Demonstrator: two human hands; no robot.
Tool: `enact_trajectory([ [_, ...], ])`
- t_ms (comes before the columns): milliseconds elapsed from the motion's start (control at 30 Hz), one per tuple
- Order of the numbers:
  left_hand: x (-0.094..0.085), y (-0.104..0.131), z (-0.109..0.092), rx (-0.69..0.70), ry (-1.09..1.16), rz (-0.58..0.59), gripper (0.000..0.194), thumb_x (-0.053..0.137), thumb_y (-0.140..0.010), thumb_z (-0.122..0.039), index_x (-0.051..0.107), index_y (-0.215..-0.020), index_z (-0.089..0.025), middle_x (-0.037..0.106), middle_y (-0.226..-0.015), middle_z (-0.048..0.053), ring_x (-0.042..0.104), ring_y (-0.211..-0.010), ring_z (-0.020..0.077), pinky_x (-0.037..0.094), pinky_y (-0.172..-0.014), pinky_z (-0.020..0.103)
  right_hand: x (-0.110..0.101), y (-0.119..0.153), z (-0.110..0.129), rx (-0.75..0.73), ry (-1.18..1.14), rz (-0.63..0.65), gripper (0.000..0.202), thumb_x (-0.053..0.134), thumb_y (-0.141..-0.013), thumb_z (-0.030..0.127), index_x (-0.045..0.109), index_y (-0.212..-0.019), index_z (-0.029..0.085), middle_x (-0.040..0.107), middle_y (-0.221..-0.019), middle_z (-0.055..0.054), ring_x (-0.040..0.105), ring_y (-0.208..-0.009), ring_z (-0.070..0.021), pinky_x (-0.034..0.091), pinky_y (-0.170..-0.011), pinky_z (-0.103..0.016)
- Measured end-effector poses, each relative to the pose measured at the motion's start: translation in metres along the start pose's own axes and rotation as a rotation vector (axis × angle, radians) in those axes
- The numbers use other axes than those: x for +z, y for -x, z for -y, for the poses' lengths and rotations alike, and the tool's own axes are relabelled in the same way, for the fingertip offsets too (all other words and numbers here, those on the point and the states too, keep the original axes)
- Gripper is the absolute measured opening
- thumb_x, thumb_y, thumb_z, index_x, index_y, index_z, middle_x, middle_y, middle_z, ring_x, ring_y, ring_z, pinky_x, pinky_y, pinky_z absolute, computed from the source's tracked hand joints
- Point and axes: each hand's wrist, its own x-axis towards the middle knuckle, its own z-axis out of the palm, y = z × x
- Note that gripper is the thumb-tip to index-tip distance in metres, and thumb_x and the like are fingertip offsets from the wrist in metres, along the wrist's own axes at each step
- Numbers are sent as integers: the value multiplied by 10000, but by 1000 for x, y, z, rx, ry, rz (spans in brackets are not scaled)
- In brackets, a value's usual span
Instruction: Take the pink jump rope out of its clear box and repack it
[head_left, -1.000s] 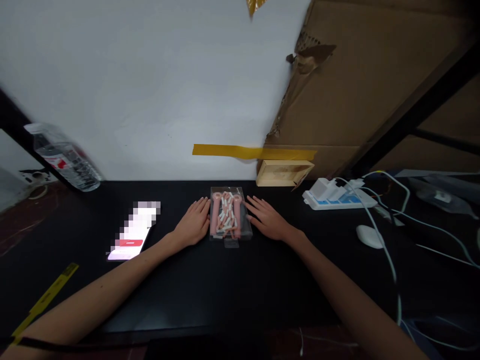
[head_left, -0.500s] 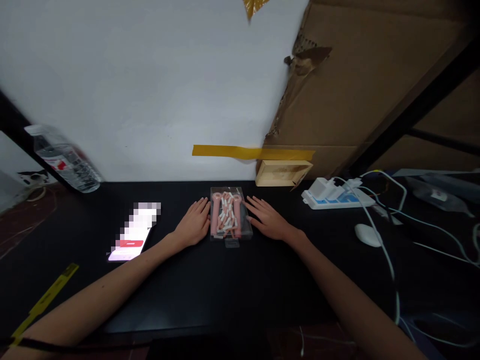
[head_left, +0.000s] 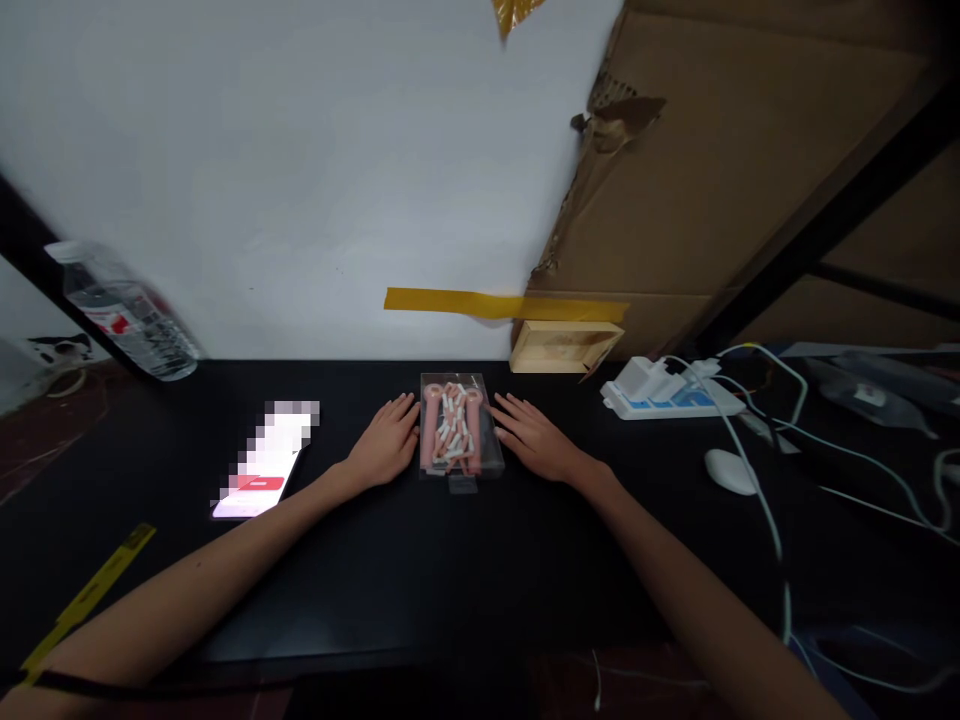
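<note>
Between my hands a clear plastic box (head_left: 491, 460) lies flat on the black table (head_left: 420, 580). Inside it is a beaded jump rope (head_left: 454, 425), with two pink handles along the sides and pink and white beads bunched in the middle. My left hand (head_left: 384, 442) rests palm down just left of the box, fingers stretched forward. On the other side my right hand (head_left: 536, 438) also lies flat, its fingertips close to the box's right edge. Whether the fingertips touch the box, I cannot tell. Neither hand holds anything.
A lit phone (head_left: 274, 460) lies left of my left forearm, near a yellow strip (head_left: 94, 590). A water bottle (head_left: 131, 320) leans at the far left. Against the wall stands a shallow wooden box (head_left: 566, 347). Rightward are a power strip (head_left: 667, 395), cables and a white mouse (head_left: 730, 471).
</note>
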Motion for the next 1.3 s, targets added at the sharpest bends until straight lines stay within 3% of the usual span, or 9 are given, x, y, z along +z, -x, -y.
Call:
enact_trajectory([
  [167, -6, -9, -2, -172, 204, 57, 539, 276, -1019, -399, 543, -1395, -119, 428, -1536, 140, 314, -1471, 270, 241, -1193, 503, -11, 4, 4, -53, -62, -35, 572, 327, -1025, 552, 521, -1450, 223, 416, -1570, -118, 334, -1475, -294, 291, -1199, -527],
  [333, -19, -11, -6, -143, 326, 130, 617, 466, -941, -516, 492, -1451, -170, 368, -1572, 117, 247, -1493, 312, 181, -1201, 532, -20, 5, 8, -119, -127, -82, 458, 487, -978, 525, 654, -1287, 231, 505, -1496, -133, 452, -1399, -311, 382, -1141, -530],
  [433, -25, -11, -6, -161, 396, 147, 583, 485, -929, -483, 523, -1431, -190, 426, -1545, 97, 257, -1490, 316, 180, -1204, 519, -17, 2, 8, -36, -136, -184, 423, 507, -968, 509, 654, -1212, 198, 547, -1437, -161, 488, -1363, -311, 396, -1132, -522],
  [600, -36, -14, -5, -173, 580, 120, 509, 452, -933, -385, 574, -1390, -196, 633, -1356, 83, 593, -1243, 289, 468, -1027, 438, -13, 2, -1, 128, -166, -251, 724, 568, -900, 605, 410, -1472, 190, 463, -1511, -179, 446, -1392, -352, 373, -1145, -567],
  [700, -47, -16, -5, -195, 516, 94, 461, 387, -950, -295, 624, -1328, -183, 745, -1115, 73, 709, -973, 246, 552, -868, 405, -13, 4, -1, 94, -187, -214, 689, 564, -911, 590, 437, -1474, 214, 478, -1507, -158, 447, -1395, -344, 367, -1152, -566],
  [867, -61, -11, -18, -38, -62, -168, 368, 420, -950, -226, 645, -1237, -183, 673, -1283, 94, 525, -1313, 290, 301, -1147, 541, -16, 4, 10, -102, -220, -175, 425, 556, -958, 457, 616, -1322, 247, 578, -1407, -118, 535, -1316, -282, 434, -1116, -510],
  [967, -56, -1, -36, -49, -179, -36, 459, 417, -978, -439, 617, -1246, -125, 653, -1289, 162, 500, -1325, 354, 321, -1121, 572, -18, 5, 16, -157, -224, -163, 409, 583, -949, 413, 623, -1320, 245, 598, -1379, -117, 560, -1283, -275, 461, -1089, -500],
  [1067, -43, 5, -45, -93, -202, 27, 857, 470, -875, -718, 458, -1430, -66, 442, -1493, 262, 373, -1407, 435, 249, -1142, 619, -22, 6, 18, -193, -220, -155, 394, 595, -943, 411, 641, -1301, 252, 605, -1370, -112, 571, -1267, -275, 474, -1071, -499],
  [1300, -50, -11, -18, 204, -122, 234, 998, 414, -851, -828, 241, -1576, -163, 218, -1623, 191, 180, -1505, 364, 121, -1197, 564, -22, 5, 16, -136, -221, -27, 552, 462, -987, 546, 536, -1432, 229, 494, -1514, -126, 436, -1410, -314, 361, -1155, -555],
])
